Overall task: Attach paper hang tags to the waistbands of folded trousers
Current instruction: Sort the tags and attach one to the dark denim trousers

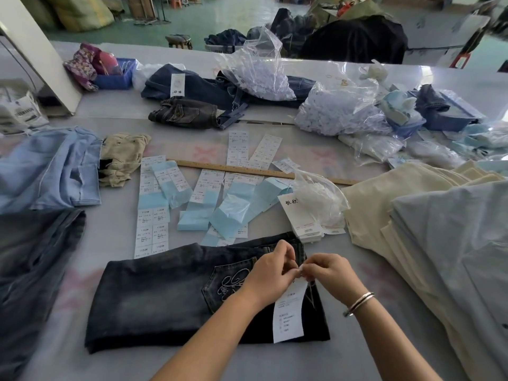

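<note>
A pair of dark folded jeans lies on the table near the person, its long axis running left to right, with the waistband end at the right and the embroidered back pocket facing up just left of the hands. A white paper hang tag lies over that waistband end, its long axis running near to far: its far, top end sits at the fingertips and its printed near end hangs down to the jeans' near edge, tilted slightly. The left hand and right hand meet above the waistband, fingers curled and thumb and forefinger of each pinched together at the tag's top end, where something small and white shows between them; whether that is a fastener or the tag's own corner cannot be told. The tag thus lies on the near side of both sets of fingers, between the two wrists. The right wrist wears a silver bangle. Farther off, strips of printed size labels on pale blue backing are spread across the table, with a wooden ruler lying left to right beyond them. A stack of more hang tags sits just beyond the jeans' waistband, under a clear plastic bag. A pile of cream and pale blue trousers fills the right side.
</note>
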### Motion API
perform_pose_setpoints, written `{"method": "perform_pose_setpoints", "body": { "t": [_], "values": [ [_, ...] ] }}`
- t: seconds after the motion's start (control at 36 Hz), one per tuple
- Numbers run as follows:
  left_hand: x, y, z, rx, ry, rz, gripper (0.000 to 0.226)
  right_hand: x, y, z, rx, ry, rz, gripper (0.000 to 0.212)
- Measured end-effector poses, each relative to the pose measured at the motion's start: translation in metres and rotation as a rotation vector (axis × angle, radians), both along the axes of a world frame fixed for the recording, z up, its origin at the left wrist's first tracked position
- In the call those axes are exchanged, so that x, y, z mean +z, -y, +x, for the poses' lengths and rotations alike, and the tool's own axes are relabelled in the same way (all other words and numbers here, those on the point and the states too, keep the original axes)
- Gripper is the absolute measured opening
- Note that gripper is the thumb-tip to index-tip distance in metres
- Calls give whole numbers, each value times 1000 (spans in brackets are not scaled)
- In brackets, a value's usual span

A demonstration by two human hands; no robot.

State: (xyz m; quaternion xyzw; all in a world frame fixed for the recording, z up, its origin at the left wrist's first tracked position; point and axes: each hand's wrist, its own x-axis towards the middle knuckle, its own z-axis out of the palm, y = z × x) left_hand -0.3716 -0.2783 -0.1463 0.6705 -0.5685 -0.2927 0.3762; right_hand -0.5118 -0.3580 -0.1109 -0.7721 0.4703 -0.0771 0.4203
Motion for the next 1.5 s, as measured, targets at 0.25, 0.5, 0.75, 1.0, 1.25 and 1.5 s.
{"method": "perform_pose_setpoints", "body": {
  "t": [0.25,0.5,0.75,1.0,1.25,1.5],
  "values": [
    [-5,2,-1,3,-14,1,28,-16,-9,-4,-161,241,200,26],
    [1,5,-10,8,50,15,25,-21,-1,-1,-104,128,265,23],
    [-8,2,-13,57,3,106,21,-39,-9,4,-184,96,72,20],
    [-31,-43,60,300,-67,123,20,-47,-2,4,-401,338,243,24],
    [-68,-204,196,1353,27,594,73,-45,-6,27,-397,358,46,17],
    [-21,-203,208,936,-466,449,13,-31,-75,104,233,184,-182,14]
  ]
}}
